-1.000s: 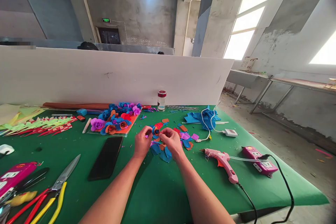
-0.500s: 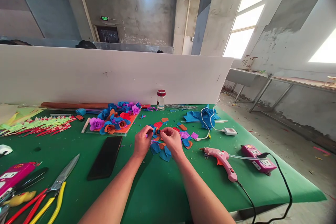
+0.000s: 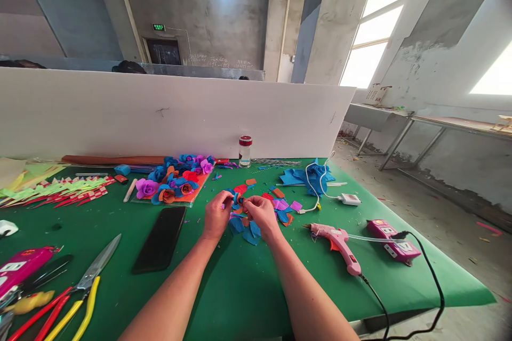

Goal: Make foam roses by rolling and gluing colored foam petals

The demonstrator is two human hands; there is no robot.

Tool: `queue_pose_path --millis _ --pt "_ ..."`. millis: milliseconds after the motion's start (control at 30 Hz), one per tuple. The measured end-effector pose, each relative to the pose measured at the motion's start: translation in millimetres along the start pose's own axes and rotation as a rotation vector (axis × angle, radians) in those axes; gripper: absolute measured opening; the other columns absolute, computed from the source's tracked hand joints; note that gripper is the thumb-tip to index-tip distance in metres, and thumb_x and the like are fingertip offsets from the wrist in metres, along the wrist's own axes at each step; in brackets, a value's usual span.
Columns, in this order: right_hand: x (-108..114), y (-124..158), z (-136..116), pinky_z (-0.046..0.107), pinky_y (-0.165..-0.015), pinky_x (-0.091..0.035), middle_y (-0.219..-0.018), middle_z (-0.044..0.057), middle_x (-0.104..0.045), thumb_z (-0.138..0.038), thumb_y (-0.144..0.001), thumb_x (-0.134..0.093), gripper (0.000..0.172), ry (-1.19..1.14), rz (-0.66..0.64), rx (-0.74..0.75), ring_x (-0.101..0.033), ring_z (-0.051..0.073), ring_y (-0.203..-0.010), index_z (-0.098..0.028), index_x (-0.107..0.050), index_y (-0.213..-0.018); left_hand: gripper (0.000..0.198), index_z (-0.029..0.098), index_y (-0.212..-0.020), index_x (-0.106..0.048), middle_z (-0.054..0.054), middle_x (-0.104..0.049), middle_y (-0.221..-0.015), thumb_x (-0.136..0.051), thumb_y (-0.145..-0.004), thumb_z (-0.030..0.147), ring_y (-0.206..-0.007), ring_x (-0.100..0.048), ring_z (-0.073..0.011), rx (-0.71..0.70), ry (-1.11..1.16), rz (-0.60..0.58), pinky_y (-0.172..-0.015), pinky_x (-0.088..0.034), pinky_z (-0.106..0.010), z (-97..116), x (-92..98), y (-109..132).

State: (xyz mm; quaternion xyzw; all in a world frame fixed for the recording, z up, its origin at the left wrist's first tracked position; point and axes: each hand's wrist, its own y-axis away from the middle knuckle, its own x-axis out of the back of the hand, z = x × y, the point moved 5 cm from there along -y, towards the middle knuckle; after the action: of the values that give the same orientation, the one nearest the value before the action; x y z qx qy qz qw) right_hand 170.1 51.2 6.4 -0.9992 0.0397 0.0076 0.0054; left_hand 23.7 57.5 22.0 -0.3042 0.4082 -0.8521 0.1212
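Between my two hands is a small paper flower (image 3: 239,200) with blue outer petals and a dark centre. My left hand (image 3: 218,215) pinches its left side. Fingertips of my right hand (image 3: 261,212) are closed on its right edge and partly hide it. Under and around the hands lie loose blue petals (image 3: 251,233), with orange, red and purple petals (image 3: 281,205) just to the right. Finished paper flowers (image 3: 176,181) in blue, purple, orange and red rest on an orange sheet to the left.
A pink glue gun (image 3: 336,242) and a magenta power strip (image 3: 394,241) lie right, with cords. Left are a black phone (image 3: 160,240), scissors (image 3: 98,266) and pliers (image 3: 44,314). A red-lidded jar (image 3: 245,152) stands before the white board (image 3: 172,117). Blue crepe paper (image 3: 304,177) sits behind.
My hands stay in nearly the same place, both still on the flower. The right fingers have shifted very slightly against its edge.
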Motion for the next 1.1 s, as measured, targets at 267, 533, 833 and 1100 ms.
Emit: queue_pose_path --millis 267,533,833,1100 --pt "-2.5 -0.9 3.9 0.021 -0.040 -0.035 -0.049 -0.003 -0.059 -0.026 -0.067 -0.060 0.011 -0.109 -0.048 -0.046 -0.045 0.008 -0.035 -0.017 -0.061 -0.060 0.013 0.023 -0.078 -0.058 0.001 -0.066 -0.072 -0.052 -0.081 0.012 -0.065 -0.060 -0.0140 0.023 0.004 -0.012 -0.065 -0.047 -0.021 -0.4 -0.1 -0.2" --pt "-5.5 -1.5 8.4 0.021 -0.038 -0.035 -0.043 -0.004 -0.054 -0.028 -0.065 -0.062 0.014 -0.186 -0.116 -0.084 -0.044 0.008 -0.033 -0.017 -0.058 -0.056 0.012 0.023 -0.079 -0.059 -0.001 -0.066 -0.074 -0.052 -0.083 0.014 -0.066 -0.059 -0.0150 0.047 -0.011 -0.017 -0.067 -0.046 -0.023 -3.0 -0.6 0.0" --pt "4.9 2.6 -5.8 0.019 -0.044 -0.037 -0.053 -0.003 -0.057 -0.028 -0.064 -0.062 0.013 -0.245 -0.039 -0.020 -0.045 0.007 -0.042 -0.017 -0.057 -0.059 0.010 0.022 -0.075 -0.062 0.000 -0.068 -0.071 -0.056 -0.079 0.016 -0.065 -0.061 -0.0147 0.150 0.058 0.015 -0.065 -0.046 -0.023 -7.0 1.4 -0.7" --pt "7.3 -3.9 -8.4 0.021 -0.053 -0.041 -0.064 -0.003 -0.058 -0.036 -0.068 -0.068 0.023 -0.216 -0.057 0.166 -0.050 0.009 -0.053 -0.017 -0.064 -0.079 0.021 0.020 -0.070 -0.064 0.001 -0.066 -0.060 -0.070 -0.074 0.040 -0.059 -0.062 -0.0160 0.412 0.527 -0.094 -0.056 -0.048 -0.024 -14.8 -14.9 0.0"
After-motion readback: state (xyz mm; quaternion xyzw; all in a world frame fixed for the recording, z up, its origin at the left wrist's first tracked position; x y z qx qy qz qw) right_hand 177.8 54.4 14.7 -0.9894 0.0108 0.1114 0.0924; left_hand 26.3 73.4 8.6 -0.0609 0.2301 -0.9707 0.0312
